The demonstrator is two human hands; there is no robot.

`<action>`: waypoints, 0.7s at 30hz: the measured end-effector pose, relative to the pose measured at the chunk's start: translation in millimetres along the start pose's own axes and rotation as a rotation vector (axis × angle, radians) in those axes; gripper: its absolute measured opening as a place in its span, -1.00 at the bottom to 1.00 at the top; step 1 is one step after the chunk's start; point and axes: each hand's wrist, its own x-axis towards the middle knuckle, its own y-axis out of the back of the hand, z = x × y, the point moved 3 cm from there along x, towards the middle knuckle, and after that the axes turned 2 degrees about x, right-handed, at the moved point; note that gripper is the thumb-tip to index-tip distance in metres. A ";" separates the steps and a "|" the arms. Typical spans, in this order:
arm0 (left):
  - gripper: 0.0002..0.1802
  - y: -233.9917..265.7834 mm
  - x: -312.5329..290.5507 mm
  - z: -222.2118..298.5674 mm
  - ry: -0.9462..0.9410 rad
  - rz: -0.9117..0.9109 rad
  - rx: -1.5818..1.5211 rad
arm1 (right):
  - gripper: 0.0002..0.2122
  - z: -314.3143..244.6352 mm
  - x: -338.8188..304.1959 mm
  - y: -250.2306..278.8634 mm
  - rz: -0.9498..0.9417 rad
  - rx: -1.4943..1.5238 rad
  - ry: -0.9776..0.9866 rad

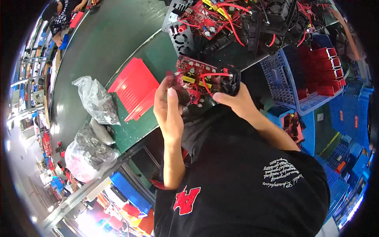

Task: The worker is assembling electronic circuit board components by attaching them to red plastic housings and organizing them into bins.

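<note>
Above my lap, my right hand point(239, 102) grips the right end of a red circuit board point(201, 81), by its black fan end piece point(231, 81). Red wires and yellow-wrapped parts sit on the board. My left hand point(169, 110) is at the board's left end, thumb up and fingers closed. A small dark red piece point(170, 78) shows at its fingertips, too blurred to name. To the left, on the green table, lies a red ribbed metal housing point(136, 89).
Circuit boards with fans point(209, 19) are heaped at the back, beside a grey metal plate point(179, 37). Plastic bags of small parts point(96, 100) lie at the left. A blue crate point(282, 79) with red housings stands right. Another person point(63, 19) works far left.
</note>
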 end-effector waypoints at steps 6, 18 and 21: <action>-0.34 -21.9 14.6 5.9 -0.522 0.024 0.666 | -0.57 7.9 -4.6 -11.8 -0.046 0.247 0.064; -0.04 -41.4 6.8 24.1 -0.601 -0.206 1.107 | -0.30 5.6 -15.2 -16.9 0.029 0.184 0.153; -0.06 -41.9 -9.9 35.9 -0.672 -0.144 1.041 | -0.34 6.7 -16.7 4.3 0.069 0.416 -0.058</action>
